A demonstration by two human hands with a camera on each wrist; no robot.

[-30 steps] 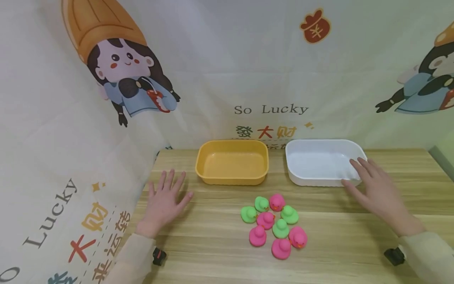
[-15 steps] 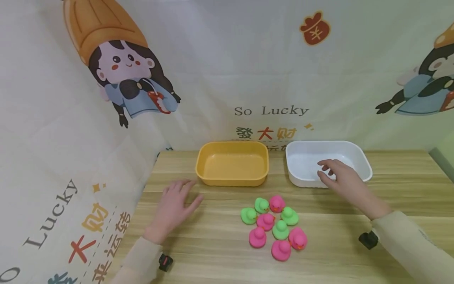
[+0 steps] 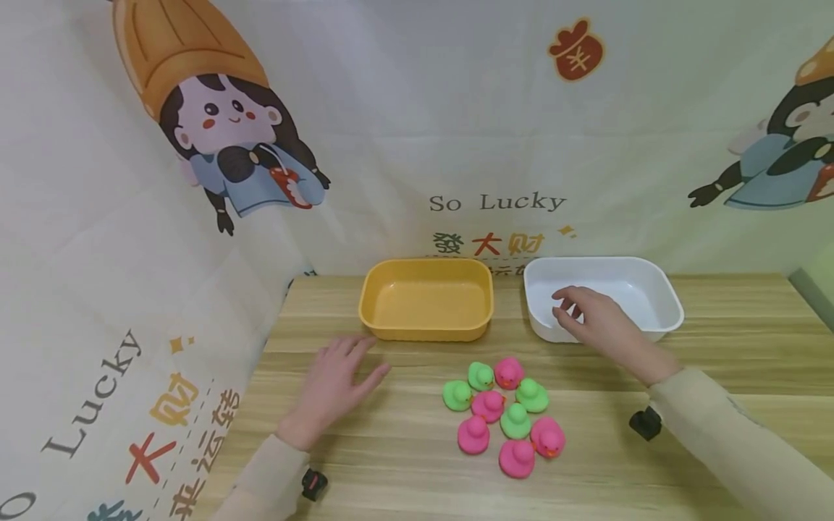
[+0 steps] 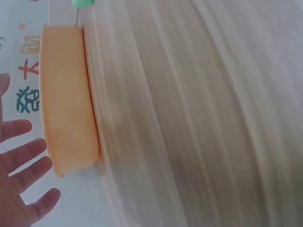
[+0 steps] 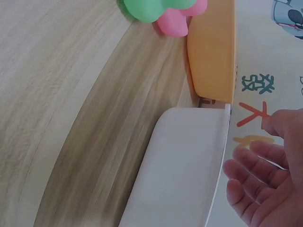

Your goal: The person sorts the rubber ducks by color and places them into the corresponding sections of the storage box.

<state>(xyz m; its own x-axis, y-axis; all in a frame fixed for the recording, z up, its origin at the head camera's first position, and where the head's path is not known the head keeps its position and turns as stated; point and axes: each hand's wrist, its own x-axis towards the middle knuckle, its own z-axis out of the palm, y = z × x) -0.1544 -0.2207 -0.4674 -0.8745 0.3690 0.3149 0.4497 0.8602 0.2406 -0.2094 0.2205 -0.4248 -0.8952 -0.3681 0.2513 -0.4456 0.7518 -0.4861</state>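
Note:
My left hand [image 3: 335, 383] hovers over the table left of the ducks, fingers relaxed and spread, fingertips near the front left corner of the yellow tub [image 3: 426, 334]. In the left wrist view its fingers [image 4: 33, 170] hold nothing. My right hand [image 3: 596, 318] hangs above the white tub [image 3: 651, 278], fingers loosely bent and holding nothing, as the right wrist view also shows. Between the hands sits a cluster of rubber ducks: green ones such as the green duck [image 3: 516, 421] and pink ones such as the pink duck [image 3: 517, 459]. Neither hand touches a duck.
Both tubs stand side by side at the back of the wooden table [image 3: 391, 463], with nothing inside the yellow one. Behind them hangs a printed cloth [image 3: 378, 145], which also runs along the left side. Black wrist cameras hang under both sleeves.
My right hand has moved left from the white tub's right end to over its left part, its fingers bending. The left hand has shifted right toward the ducks. The ducks and tubs have stayed put.

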